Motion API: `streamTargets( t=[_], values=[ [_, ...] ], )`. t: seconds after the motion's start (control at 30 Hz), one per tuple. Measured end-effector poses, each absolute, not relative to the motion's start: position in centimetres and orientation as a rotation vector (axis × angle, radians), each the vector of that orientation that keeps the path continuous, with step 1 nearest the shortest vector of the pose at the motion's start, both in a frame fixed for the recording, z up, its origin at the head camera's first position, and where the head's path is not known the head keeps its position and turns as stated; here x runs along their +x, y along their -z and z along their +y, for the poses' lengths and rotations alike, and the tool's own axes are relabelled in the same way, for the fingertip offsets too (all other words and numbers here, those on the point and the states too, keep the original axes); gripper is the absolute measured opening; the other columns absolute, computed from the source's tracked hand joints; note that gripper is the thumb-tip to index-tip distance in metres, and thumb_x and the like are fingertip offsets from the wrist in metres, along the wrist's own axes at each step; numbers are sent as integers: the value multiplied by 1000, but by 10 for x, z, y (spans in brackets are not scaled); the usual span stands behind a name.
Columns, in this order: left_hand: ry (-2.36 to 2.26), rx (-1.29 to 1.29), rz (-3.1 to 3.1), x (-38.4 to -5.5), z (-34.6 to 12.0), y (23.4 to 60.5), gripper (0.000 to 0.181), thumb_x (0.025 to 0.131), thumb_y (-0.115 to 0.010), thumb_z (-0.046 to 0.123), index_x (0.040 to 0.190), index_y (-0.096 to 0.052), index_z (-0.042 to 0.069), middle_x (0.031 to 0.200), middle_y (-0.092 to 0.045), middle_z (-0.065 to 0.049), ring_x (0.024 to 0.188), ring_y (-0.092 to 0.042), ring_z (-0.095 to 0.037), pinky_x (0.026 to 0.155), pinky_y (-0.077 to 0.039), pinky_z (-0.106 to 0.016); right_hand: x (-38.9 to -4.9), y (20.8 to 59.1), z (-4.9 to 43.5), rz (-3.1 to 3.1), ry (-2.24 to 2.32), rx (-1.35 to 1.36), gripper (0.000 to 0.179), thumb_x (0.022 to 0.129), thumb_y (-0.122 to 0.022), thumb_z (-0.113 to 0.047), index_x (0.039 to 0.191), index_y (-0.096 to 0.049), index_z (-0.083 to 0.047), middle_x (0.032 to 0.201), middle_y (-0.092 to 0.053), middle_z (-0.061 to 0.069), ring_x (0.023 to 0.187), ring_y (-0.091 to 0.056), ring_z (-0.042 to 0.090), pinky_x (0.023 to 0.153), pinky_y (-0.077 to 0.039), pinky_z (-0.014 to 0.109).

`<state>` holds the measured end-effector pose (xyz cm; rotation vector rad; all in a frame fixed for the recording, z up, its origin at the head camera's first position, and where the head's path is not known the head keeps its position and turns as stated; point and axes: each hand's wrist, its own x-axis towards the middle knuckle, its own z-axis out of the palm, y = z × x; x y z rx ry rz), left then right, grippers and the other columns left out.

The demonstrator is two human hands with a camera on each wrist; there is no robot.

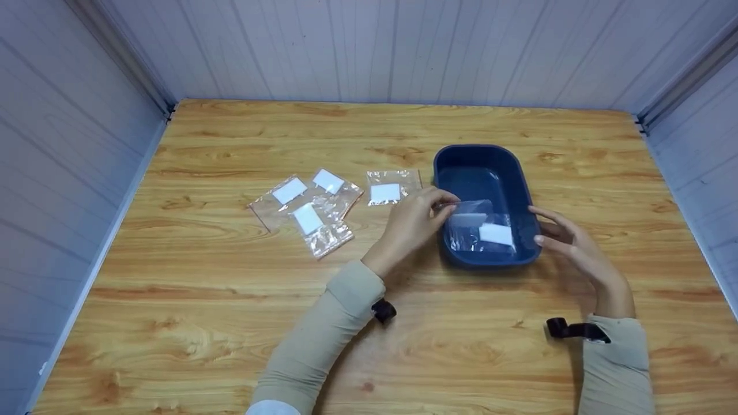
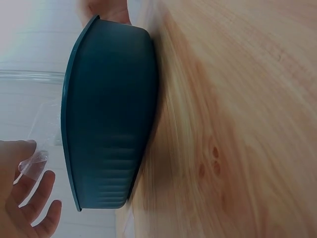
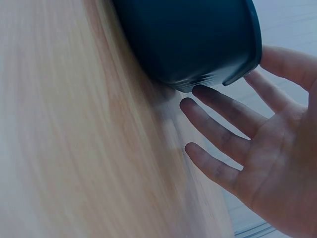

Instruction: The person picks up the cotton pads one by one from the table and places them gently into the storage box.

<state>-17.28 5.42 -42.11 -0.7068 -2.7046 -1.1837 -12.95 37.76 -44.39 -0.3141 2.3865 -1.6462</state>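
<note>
My left hand (image 1: 412, 222) pinches the corner of a clear plastic bag (image 1: 475, 206) between thumb and fingers, over the left side of a dark blue bin (image 1: 481, 265). Two white cards (image 1: 496, 234) show at the bin's near end through clear plastic; which bag each belongs to is hard to tell. At the bin's right rim, my right hand (image 1: 576, 245) touches with thumb and forefinger. Its other fingers (image 3: 213, 126) are spread beside the outer wall in the right wrist view. In the left wrist view the held plastic (image 2: 37, 161) hangs from the fingertips.
Left of the bin, a clear bag with a white card (image 1: 385, 193) lies flat on the wooden table (image 1: 230, 323). Farther left, several similar bags overlap, among them one with a tilted white card (image 1: 308, 219). Pale panels (image 1: 369, 52) wall in the back and sides.
</note>
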Motion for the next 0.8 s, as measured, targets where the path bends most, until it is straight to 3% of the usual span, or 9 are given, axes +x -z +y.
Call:
streamTargets(
  t=[0.33, 0.8],
  values=[
    [1167, -699, -2721, -174, 53, 422, 24, 95, -68, 26, 118, -71, 19, 116, -66, 5, 101, -61, -12, 84, -48, -26, -130, 444, 377, 2413, 1632, -322, 53, 101, -57, -11, 151, -39, -7, 155, -36, 19, 126, -47, 3, 95, -45, 17],
    [1110, -692, -2704, -174, 36, 420, 24, 95, -68, 26, 118, -71, 19, 114, -67, 4, 95, -62, -10, 78, -49, -24, -129, 442, 378, 2418, 1606, -291, 54, 101, -57, -14, 152, -39, -11, 154, -35, 22, 127, -46, 4, 93, -45, 17]
  ],
)
